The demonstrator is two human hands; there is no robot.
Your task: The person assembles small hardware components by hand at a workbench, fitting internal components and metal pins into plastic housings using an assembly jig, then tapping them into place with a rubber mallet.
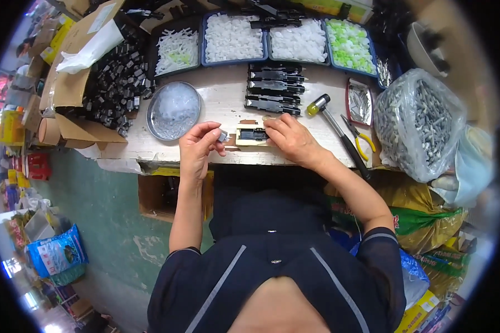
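Between finger and thumb my left hand (200,141) pinches a small grey block-shaped part (223,135), just left of a cream-coloured fixture (252,142). A black rectangular part (254,134) lies in that fixture. My right hand (291,137) rests at the fixture's right end, its fingers bent over the end of the black part. What the right fingertips press on is partly hidden by the hand. Beyond the fixture lies a stack of long black parts (273,89), set side by side.
Left stand a round metal dish (174,110) and an open carton (66,91) of black parts (119,83). Trays (234,60) of small white and green pieces line the back. Right lie a hammer (341,130), yellow-handled pliers (365,145) and a clear bag (414,125) of grey parts.
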